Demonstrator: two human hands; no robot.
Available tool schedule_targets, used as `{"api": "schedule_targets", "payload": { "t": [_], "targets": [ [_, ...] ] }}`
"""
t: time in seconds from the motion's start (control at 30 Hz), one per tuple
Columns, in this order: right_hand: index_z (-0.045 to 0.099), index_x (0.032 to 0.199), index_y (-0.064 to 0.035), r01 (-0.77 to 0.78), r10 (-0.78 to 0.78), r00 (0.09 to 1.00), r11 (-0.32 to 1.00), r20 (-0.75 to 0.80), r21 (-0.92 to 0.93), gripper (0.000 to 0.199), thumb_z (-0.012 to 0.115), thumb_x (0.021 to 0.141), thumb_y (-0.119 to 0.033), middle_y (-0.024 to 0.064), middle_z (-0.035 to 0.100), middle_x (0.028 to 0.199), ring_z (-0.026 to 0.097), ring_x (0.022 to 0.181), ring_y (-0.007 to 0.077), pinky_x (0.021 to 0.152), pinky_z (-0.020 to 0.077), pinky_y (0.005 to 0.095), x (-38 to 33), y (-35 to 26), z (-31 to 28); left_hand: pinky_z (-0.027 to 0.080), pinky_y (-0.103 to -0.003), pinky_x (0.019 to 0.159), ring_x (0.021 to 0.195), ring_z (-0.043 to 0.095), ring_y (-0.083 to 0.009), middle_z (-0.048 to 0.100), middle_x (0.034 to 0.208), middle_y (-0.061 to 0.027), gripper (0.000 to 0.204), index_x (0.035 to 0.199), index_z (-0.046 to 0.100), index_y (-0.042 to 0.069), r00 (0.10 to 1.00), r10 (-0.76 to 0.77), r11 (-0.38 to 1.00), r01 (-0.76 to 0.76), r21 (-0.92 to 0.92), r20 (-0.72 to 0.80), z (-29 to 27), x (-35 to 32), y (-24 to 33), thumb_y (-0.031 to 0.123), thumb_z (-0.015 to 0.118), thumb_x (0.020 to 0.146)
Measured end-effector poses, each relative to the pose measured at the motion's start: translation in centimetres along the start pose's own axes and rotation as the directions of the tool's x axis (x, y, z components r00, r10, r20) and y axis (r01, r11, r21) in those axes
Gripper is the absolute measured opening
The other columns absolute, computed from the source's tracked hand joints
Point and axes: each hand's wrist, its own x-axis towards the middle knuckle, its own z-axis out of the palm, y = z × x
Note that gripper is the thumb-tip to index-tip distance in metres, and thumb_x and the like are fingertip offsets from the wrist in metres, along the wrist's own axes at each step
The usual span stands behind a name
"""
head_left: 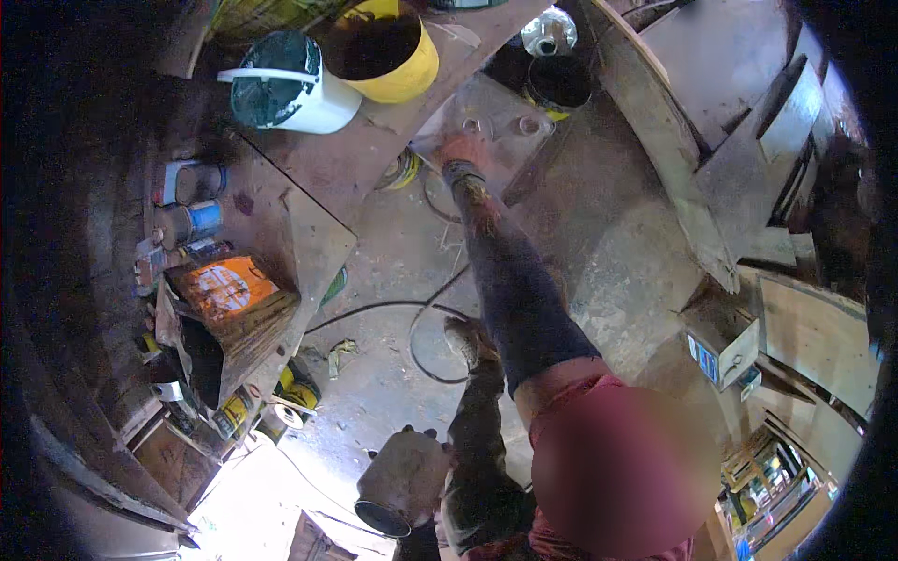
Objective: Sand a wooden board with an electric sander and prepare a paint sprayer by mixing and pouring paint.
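Note:
My right arm, in a dark sleeve below a red upper sleeve, reaches up the middle of the view. Its hand, my right hand (465, 148), is over a pale board (510, 154), at a small round translucent container (477, 124). The fingers are blurred, so whether they grip the container cannot be made out. A second small round container (530, 125) stands to its right on the board. My left hand does not show. At lower left of my body is a beige-grey pot-like vessel (404, 479) with dark knobs, its dark round end tilted down-left.
A white bucket (332, 98) and a yellow bucket (416, 70) stand on a bench at upper left. A black hose (412, 351) loops over the floor near my shoe (468, 342). An orange-marked box (229, 288) is left; wooden boards (655, 131) lean at right.

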Motion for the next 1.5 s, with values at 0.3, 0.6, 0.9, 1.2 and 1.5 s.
{"api": "schedule_targets", "payload": {
  "t": [0.3, 0.6, 0.9, 1.2, 1.5],
  "targets": [
    [0.054, 0.148, -0.0136, 0.536, -0.169, 0.790, 0.658, -0.590, 0.529, 0.069, 0.058, 0.096, -0.058, 0.0168, 0.064, 0.141, 0.065, 0.122, 0.0356, 0.090, 0.0583, 0.0469, 13.3, 25.5, -4.7, 0.022, -0.067, 0.123, 0.150, 0.032, -0.0453, 0.032, 0.166, -0.0237, 0.082, 0.156, 0.043, 0.008, 0.819, 0.542, 0.671, -0.556, -0.491, -0.188, 10.1, 11.9, -6.6, 0.068, 0.049, 0.101],
    [0.075, 0.100, -0.0010, 0.184, -0.179, 0.983, 0.970, 0.044, -0.160, 0.051, 0.076, 0.079, -0.047, 0.0229, 0.075, 0.102, 0.071, 0.094, 0.0378, 0.083, 0.0555, 0.0481, -2.8, 22.9, -15.8, 0.029, -0.051, 0.125, 0.152, 0.035, -0.0300, 0.034, 0.167, -0.0137, 0.062, 0.161, 0.036, 0.012, 0.666, 0.688, -0.170, -0.238, -0.956, -0.289, 9.2, 13.8, -13.8, 0.044, 0.047, 0.108],
    [0.073, 0.077, 0.0002, 0.194, -0.530, 0.812, 0.641, -0.245, -0.742, 0.038, 0.083, 0.079, -0.036, 0.0136, 0.070, 0.073, 0.060, 0.068, 0.0199, 0.068, 0.0494, 0.0423, -14.4, 35.0, -59.9, 0.031, -0.063, 0.121, 0.147, 0.038, -0.0447, 0.042, 0.160, -0.0222, 0.086, 0.157, 0.041, 0.007, 0.452, 0.891, -0.298, 0.514, -0.804, -0.042, 3.6, 10.4, 9.6, 0.067, 0.053, 0.096],
    [0.078, 0.100, -0.0085, -0.114, -0.086, 0.947, 0.810, -0.309, -0.575, 0.038, 0.076, 0.084, -0.042, 0.0197, 0.075, 0.105, 0.074, 0.093, 0.0383, 0.080, 0.0577, 0.0519, -11.0, 44.3, -70.5, 0.053, -0.062, 0.103, 0.119, 0.065, -0.0438, 0.064, 0.138, -0.0227, 0.069, 0.137, 0.059, 0.002, 0.481, 0.877, -0.055, 0.127, -0.990, 0.013, 9.7, 14.0, 29.3, 0.059, 0.056, 0.098],
    [0.081, 0.094, -0.0140, -0.080, 0.002, 0.866, 0.988, -0.500, -0.134, 0.026, 0.079, 0.080, -0.036, 0.0168, 0.077, 0.092, 0.074, 0.085, 0.0392, 0.075, 0.0580, 0.0499, -7.5, 50.1, -65.5, 0.058, -0.045, 0.101, 0.114, 0.070, -0.0297, 0.072, 0.124, -0.0115, 0.039, 0.129, 0.065, 0.003, 0.644, 0.764, 0.050, 0.003, -0.999, 0.040, 14.4, 23.1, 46.1, 0.034, 0.053, 0.107]
  ]
}}
